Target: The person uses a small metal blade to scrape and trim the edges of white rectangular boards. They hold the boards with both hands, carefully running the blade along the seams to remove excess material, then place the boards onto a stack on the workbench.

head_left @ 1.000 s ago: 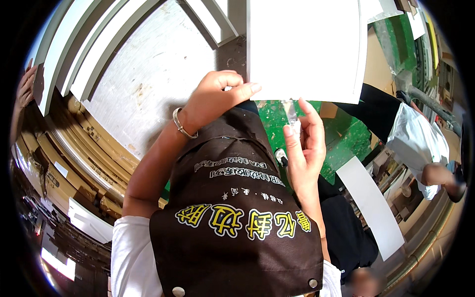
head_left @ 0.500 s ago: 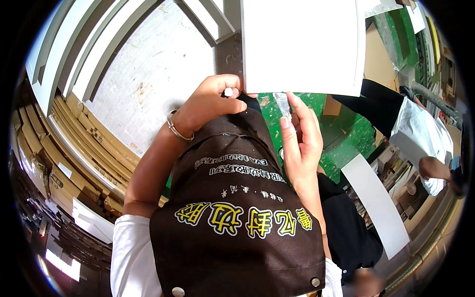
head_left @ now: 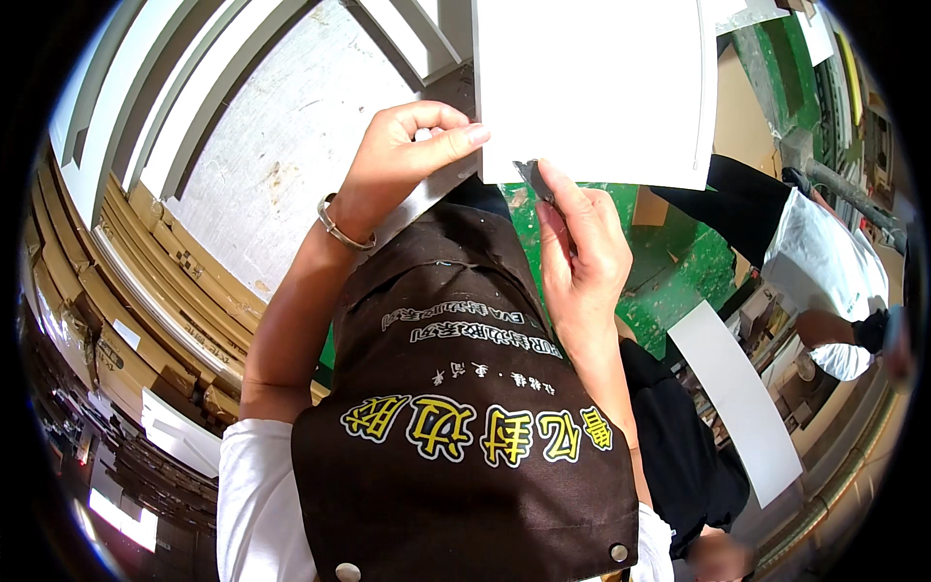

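A white rectangular panel [head_left: 593, 92] lies in front of me, its near edge above my apron. Beside its left edge, my left hand [head_left: 402, 160] is closed around a small white piece [head_left: 422, 135], mostly covered by the fingers. The left thumb stretches to the panel's edge. My right hand [head_left: 590, 238] pinches a small, thin, dark grey flat piece [head_left: 535, 180] between thumb and fingers, its tip over the panel's near edge. What exactly this piece is, I cannot make out.
Left of the panel is a scuffed pale surface [head_left: 281, 145] bordered by white boards [head_left: 155, 107]. Stacked brown cardboard [head_left: 160, 281] stands at the left. Green floor [head_left: 669, 276] shows below the panel. At the right are a person in a white top [head_left: 824, 262] and a leaning white strip [head_left: 737, 403].
My left hand has moved up along the panel's left edge. The right hand has risen slightly, and its piece has turned from bright and shiny to dark. The person at right has shifted an arm.
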Tool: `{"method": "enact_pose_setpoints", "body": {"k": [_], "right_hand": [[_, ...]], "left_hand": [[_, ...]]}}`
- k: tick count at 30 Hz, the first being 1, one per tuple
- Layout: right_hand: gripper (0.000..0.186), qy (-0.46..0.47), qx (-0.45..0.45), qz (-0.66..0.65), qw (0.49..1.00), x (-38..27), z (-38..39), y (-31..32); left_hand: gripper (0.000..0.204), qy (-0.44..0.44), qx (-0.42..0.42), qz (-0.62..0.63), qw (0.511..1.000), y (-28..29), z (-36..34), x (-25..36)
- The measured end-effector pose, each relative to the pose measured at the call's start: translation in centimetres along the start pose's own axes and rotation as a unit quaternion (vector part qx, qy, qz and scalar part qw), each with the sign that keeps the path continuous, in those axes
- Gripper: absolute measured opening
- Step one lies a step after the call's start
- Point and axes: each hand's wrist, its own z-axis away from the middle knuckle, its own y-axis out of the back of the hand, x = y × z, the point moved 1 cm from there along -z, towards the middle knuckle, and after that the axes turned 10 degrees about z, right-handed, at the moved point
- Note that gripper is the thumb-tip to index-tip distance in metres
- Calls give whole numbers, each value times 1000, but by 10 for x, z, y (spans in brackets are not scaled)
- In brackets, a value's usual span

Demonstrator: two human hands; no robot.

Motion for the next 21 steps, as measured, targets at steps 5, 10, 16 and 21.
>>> {"method": "enact_pose_setpoints", "body": {"k": [5, 10, 16, 21], "right_hand": [[38, 10, -2, 8, 1000, 1, -1, 1], [40, 24, -12, 0, 1000, 1, 0, 1], [42, 28, -28, -17, 999, 2, 3, 2], [42, 15, 6, -13, 1000, 5, -1, 1]], "left_hand": [[17, -8, 4, 5, 1000, -1, 0, 0], [16, -10, 5, 20, 1000, 0, -1, -1], [15, -13, 5, 21, 1000, -1, -1, -1], [15, -8, 12, 27, 1000, -2, -1, 0]]}}
